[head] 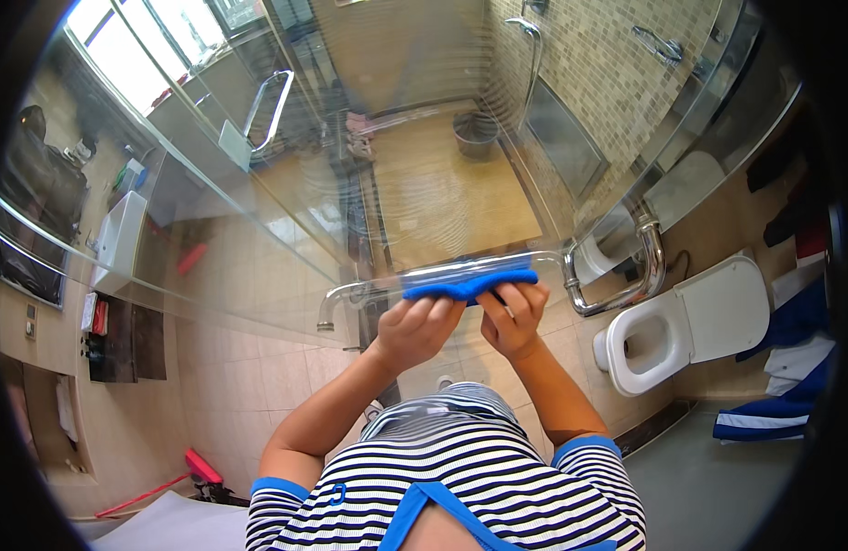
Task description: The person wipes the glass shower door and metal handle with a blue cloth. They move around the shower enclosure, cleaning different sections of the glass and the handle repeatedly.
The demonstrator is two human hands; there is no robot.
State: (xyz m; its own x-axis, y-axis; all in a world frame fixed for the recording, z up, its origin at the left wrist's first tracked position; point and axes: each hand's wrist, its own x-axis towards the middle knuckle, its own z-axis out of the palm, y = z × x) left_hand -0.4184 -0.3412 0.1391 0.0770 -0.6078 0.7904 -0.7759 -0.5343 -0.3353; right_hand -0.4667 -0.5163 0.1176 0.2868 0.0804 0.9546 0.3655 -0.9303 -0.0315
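Both of my hands are on a blue cloth, which lies along the near side of a shiny chrome bar in front of the glass shower enclosure. My left hand pinches the cloth's left part, with the fingers curled over its lower edge. At the cloth's right end, my right hand grips it with bent fingers. Part of the bar shows above the cloth, and its left end curves downward. A thick chrome U-shaped handle sits on the glass to the right of my right hand.
A white toilet with its lid raised stands at the right. Behind the glass are a dark bucket and a hand shower. At the left are a washbasin and a red-handled broom. Clothes hang at far right.
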